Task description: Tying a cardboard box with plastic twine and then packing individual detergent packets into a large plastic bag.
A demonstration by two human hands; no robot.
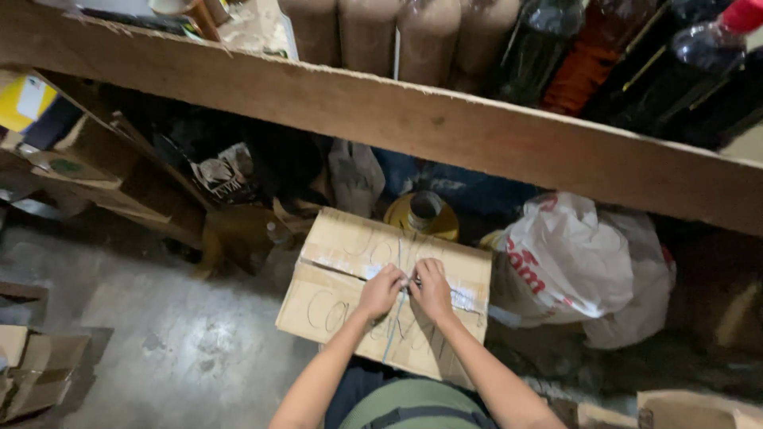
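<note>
Two hands meet on top of a closed cardboard box (350, 298) that sits on the concrete floor (183, 349), just below a long wooden shelf edge (445, 127). Left hand (381, 290) and right hand (431, 287) lie side by side at the box's centre, touching each other, fingers (395, 275) curled and pinching a thin pale string (395, 326) where its strands cross over the lid. Whether the string is knotted under the fingers cannot be told.

String runs from the hands toward the box's near edge and also across toward its right edge. Box lid carries pencilled scrawl and a strip of clear tape.

Surroundings:
- Far edge of box: a yellow container with a dark round cap (423, 213) just behind it, partly hidden.
- Right edge of box: a white plastic bag (580, 266) with red print, pressed close against the box.
- Left of box: open brown cartons (103, 171) and crumpled paper under the shelf.
- On the shelf above: dark bottles (683, 71) and brown wrapped cylinders (397, 36) in a row.
- Floor's near left corner: flattened cardboard (36, 369); near right corner: another carton (691, 409).

The shelf board overhangs the space behind the box.
</note>
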